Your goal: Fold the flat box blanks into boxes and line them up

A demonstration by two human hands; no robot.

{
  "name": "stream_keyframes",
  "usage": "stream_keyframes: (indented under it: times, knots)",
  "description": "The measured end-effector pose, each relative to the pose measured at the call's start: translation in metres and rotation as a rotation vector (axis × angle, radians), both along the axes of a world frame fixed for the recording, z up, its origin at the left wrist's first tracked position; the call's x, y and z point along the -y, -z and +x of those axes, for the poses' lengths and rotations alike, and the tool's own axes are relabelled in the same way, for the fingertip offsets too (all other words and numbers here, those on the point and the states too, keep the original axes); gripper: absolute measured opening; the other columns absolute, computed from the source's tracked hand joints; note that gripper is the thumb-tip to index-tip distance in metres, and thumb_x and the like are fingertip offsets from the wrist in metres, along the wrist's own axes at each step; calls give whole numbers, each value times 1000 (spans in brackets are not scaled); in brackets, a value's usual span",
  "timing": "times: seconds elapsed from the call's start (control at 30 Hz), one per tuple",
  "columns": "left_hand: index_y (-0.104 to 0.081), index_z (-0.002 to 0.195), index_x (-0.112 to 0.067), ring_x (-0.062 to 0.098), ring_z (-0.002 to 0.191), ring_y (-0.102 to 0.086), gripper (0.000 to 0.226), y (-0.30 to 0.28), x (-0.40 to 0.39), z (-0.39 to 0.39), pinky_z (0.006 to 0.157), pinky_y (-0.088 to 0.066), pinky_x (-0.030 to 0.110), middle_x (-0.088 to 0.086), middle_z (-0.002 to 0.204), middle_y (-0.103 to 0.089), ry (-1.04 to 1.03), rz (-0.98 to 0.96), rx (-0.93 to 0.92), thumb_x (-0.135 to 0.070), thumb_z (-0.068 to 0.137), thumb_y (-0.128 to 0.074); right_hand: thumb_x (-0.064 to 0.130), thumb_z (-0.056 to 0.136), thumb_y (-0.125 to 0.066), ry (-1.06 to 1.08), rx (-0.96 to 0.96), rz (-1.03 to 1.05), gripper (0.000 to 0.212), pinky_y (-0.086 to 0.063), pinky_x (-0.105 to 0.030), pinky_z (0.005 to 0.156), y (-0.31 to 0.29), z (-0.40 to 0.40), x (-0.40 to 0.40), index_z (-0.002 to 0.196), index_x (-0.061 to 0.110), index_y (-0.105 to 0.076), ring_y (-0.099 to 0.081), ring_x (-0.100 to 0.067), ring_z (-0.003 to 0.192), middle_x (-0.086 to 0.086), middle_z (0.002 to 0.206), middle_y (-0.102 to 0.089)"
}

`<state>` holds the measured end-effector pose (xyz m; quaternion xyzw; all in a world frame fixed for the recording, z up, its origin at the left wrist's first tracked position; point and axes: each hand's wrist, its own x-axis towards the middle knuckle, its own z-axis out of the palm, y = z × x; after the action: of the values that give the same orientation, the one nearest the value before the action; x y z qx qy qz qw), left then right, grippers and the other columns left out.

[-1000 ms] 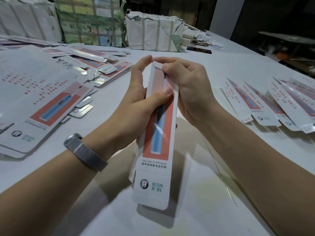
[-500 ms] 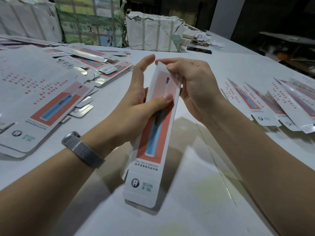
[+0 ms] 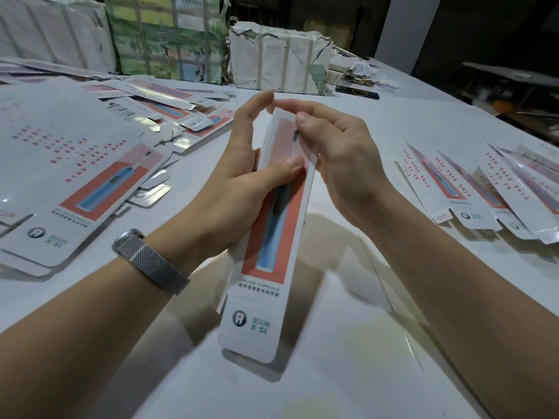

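Observation:
A long narrow toothbrush box (image 3: 266,267), white with a red panel and a blue brush picture, is held above the white table (image 3: 378,358), its near end pointing at me. My left hand (image 3: 242,182) grips its upper half, thumb across the front. My right hand (image 3: 341,158) pinches the far end flap with its fingertips. A heap of flat blanks (image 3: 90,182) lies at the left. A row of folded boxes (image 3: 484,192) lies side by side at the right.
Strapped bundles of paper stock (image 3: 281,58) stand at the table's far edge, with a printed green bundle (image 3: 166,37) beside them. A dark flat object (image 3: 357,91) lies behind. A clear plastic sheet (image 3: 387,267) covers the table under my arms.
The box has tilted, its near end swinging left then back toward the centre. My right fingers moved along the far end flap; my left hand kept its grip.

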<state>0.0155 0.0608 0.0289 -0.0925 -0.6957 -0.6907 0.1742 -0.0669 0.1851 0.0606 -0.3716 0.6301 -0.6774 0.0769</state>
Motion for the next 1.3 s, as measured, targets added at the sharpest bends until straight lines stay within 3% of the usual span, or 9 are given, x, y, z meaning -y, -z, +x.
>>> stream_keyframes:
  times: [0.2,0.33,0.4,0.53,0.73,0.97,1.13,1.23,1.3]
  knots:
    - [-23,150,-43,26,64,-70,69,-2,2,3,59,-58,34,7,89,-73,52,71,36,-18,94,-57,10,105,-42,-15,-186,195,26,-57,-46,78,-9,-5,-8,119,16,-63,-65,-39,92,-30,112,-65]
    - [-24,150,-40,31,64,-68,69,-4,0,3,60,-59,36,22,102,-69,56,87,27,-13,96,-57,13,104,-45,-73,-108,168,27,-61,-35,75,-10,-8,-13,124,19,-62,-69,-28,94,-17,113,-70]
    - [-22,150,-36,33,64,-70,66,-5,-1,3,59,-59,35,16,103,-71,65,126,22,-8,101,-54,12,103,-49,-34,-56,98,25,-60,-38,78,-7,-5,-8,125,18,-59,-69,-22,93,-9,112,-70]
    - [-26,144,-31,33,66,-70,55,-7,-2,3,60,-60,36,6,95,-70,38,132,-9,-6,103,-52,12,92,-68,253,-208,-101,9,-56,-27,64,1,0,-1,95,5,-63,-68,-10,75,-2,82,-68]
    - [-33,132,-27,29,61,-67,42,-6,-3,3,55,-58,34,2,82,-68,21,149,-11,-2,102,-51,13,91,-70,318,-223,-125,10,-54,-28,67,9,0,3,85,7,-66,-65,-9,69,0,74,-68]
    - [-30,131,-27,22,73,-67,43,-5,-3,1,65,-58,36,6,94,-68,-46,52,-63,-4,103,-52,19,93,-69,366,-296,-49,7,-55,-30,80,9,2,6,92,12,-67,-66,-9,82,2,86,-69]
    - [-28,124,-25,13,82,-68,42,-9,-9,-1,68,-56,26,7,100,-68,-9,152,-109,7,102,-45,34,94,-64,509,-493,246,36,-42,-12,82,1,15,12,125,17,-67,-47,4,86,1,104,-47]
    - [-32,127,-25,14,84,-71,40,-13,-11,0,67,-57,27,5,101,-73,17,371,-89,5,101,-42,55,87,-58,395,-501,414,70,-48,-22,89,-13,18,9,147,22,-46,-50,-2,96,4,109,-40]
    - [-36,134,-20,22,98,-71,44,-12,-2,1,80,-58,35,9,114,-70,123,502,-54,-4,93,-39,67,78,-59,253,-418,556,91,-50,-24,85,-26,12,1,154,24,-32,-52,-5,101,8,119,-42]
